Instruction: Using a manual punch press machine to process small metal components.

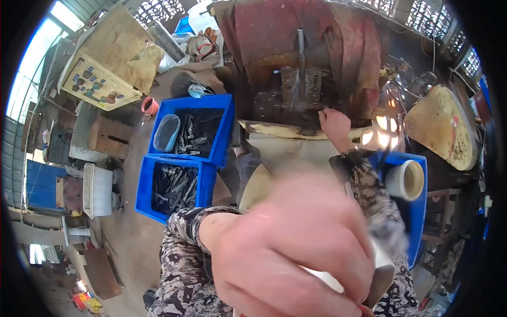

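Note:
My left hand (296, 238) is raised very close to the camera and blurred, its fingers curled. A white edge (323, 276) shows beneath the curled fingers; whatever they grip is hidden. Farther off, my right hand (336, 126) reaches forward with its fingers closed, near the front of a dark, wet metal fixture (302, 87) that has an upright rod. Anything between those fingertips is too small to make out. Below the right hand runs a worn, pale board edge (285, 130).
Two blue crates (231, 113) with dark metal pieces stand to the left, one with a clear oval tub (167, 133). On the right, a blue bin (417, 224) holds a cream bucket (405, 180). Reddish cloth (253, 31) drapes behind the fixture. A control box (97, 87) stands far left.

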Motion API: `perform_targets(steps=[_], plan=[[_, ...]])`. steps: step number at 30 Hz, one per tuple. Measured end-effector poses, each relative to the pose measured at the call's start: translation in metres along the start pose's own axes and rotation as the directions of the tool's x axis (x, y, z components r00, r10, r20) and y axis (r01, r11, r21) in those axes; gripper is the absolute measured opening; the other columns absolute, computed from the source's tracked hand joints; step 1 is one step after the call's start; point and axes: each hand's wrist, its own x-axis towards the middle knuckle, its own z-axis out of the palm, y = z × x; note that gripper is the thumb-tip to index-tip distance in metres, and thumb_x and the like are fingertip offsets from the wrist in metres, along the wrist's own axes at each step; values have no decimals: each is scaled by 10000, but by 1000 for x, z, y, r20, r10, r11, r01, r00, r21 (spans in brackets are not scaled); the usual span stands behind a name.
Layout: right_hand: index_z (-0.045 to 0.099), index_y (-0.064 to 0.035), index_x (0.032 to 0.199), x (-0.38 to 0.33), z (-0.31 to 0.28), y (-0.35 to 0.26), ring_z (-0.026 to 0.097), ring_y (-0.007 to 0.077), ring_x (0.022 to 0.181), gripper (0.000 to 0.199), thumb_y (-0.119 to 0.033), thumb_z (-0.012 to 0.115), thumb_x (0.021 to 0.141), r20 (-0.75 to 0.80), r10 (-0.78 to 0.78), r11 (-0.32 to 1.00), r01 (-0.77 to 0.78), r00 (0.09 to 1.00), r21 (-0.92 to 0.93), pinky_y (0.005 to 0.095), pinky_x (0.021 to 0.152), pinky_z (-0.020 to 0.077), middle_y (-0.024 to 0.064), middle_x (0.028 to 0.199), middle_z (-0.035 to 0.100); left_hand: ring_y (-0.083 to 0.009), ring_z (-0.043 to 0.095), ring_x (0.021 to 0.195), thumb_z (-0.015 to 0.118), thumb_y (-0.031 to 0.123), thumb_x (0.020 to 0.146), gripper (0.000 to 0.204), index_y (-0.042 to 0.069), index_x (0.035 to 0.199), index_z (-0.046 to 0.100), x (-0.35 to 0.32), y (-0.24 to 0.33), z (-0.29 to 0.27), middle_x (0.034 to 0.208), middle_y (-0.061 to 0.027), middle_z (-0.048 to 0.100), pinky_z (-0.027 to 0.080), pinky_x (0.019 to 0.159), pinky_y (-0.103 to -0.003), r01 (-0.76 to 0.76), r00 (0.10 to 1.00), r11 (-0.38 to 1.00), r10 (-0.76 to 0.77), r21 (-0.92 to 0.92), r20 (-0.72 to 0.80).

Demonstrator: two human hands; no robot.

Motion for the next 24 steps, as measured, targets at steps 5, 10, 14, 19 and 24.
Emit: perform_targets(steps=[5, 10, 14, 19, 24], plan=[[644, -79, 773, 0, -6, 7, 644, 336, 725, 282, -341, 585, 859, 17, 46, 999, -46, 999, -2, 449, 626, 512, 118, 766, 656, -244, 586, 742, 614, 125, 895, 180, -21, 814, 679, -15, -2, 65, 815, -114, 631, 493, 618, -314, -189, 758, 897, -126, -400, -640], [674, -77, 864, 39, -9, 23, 659, 274, 679, 264, -324, 582, 870, 209, 189, 899, -255, 960, 355, 385, 637, 511, 111, 732, 667, -256, 588, 726, 546, 110, 926, 230, -15, 768, 657, -47, -7, 38, 792, -110, 617, 494, 608, -320, -74, 972, 880, -41, -469, -230], [666, -47, 917, 98, -61, -20, 648, 177, 610, 253, -280, 578, 872, 101, 135, 814, -169, 986, 556, 318, 631, 505, 74, 681, 648, -246, 585, 723, 587, 103, 905, 172, -14, 804, 663, -69, -6, 25, 797, -110, 625, 498, 608, -297, -87, 948, 906, -52, -414, -314], [615, -43, 1104, 170, -74, -55, 634, 147, 595, 350, -307, 592, 875, -7, 31, 882, -24, 999, 470, 277, 570, 487, 59, 726, 660, -221, 571, 728, 672, 73, 834, 96, -1, 882, 635, -48, 10, -39, 938, -144, 632, 491, 585, -254, -252, 963, 959, 262, 132, -60], [505, 0, 1288, 216, -57, -73, 639, 145, 572, 609, -411, 608, 850, -58, 46, 951, -26, 997, 309, 291, 509, 508, 87, 694, 647, -221, 572, 729, 666, 72, 836, 86, 4, 876, 630, -64, 25, -51, 940, -144, 629, 485, 588, -264, -241, 965, 960, 253, 142, -68]])
